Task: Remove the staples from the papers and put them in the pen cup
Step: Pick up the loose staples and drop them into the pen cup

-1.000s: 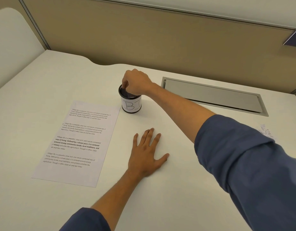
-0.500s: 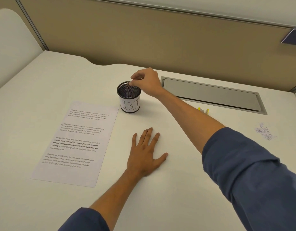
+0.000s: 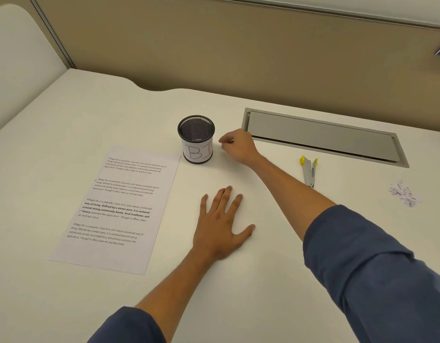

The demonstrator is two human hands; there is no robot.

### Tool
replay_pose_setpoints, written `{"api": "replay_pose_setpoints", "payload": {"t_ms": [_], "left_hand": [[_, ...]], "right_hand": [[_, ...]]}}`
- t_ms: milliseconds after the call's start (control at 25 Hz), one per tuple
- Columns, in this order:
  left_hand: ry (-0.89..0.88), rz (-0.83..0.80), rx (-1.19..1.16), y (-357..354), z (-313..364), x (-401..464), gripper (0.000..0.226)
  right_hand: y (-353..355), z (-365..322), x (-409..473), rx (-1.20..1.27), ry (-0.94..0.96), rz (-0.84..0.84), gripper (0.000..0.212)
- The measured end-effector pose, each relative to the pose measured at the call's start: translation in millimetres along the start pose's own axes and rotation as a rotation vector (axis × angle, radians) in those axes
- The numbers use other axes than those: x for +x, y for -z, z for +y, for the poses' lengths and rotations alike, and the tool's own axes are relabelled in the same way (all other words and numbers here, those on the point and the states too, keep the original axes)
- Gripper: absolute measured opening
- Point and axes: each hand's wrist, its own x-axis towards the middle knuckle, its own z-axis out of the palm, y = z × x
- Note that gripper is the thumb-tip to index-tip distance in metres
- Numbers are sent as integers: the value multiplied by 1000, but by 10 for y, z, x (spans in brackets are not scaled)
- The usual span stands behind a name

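The right hand (image 3: 237, 147) hangs just beside the black mesh pen cup with its white paper label (image 3: 196, 140), fingers curled; I cannot tell if they pinch anything. The left hand (image 3: 222, 225) lies flat and spread on the white desk (image 3: 238, 293). The printed white papers (image 3: 117, 209) lie towards its left edge, a grey and yellow staple remover (image 3: 309, 170) towards its right.

1. The pen cup (image 3: 196, 139), black mesh with a white label reading "BI", is standing upright on the desk.
2. The papers (image 3: 117, 209), white with four blocks of printed text, are lying flat, their far right corner just beside the cup.
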Motion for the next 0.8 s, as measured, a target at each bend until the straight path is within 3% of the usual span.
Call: {"api": "replay_pose_setpoints", "payload": {"t_ms": [200,360,800], "left_hand": [[2,-8,-12,7,5,-1,77],[4,-7,-9,11,5,-3,77],[0,-3,-12,1,4,-4,79]], "right_hand": [[-153,14,17,-404,131,-95,29],[-169,-46,17,-561,170,-77,22],[-246,-118,-184,-831,302,-76,30]]}}
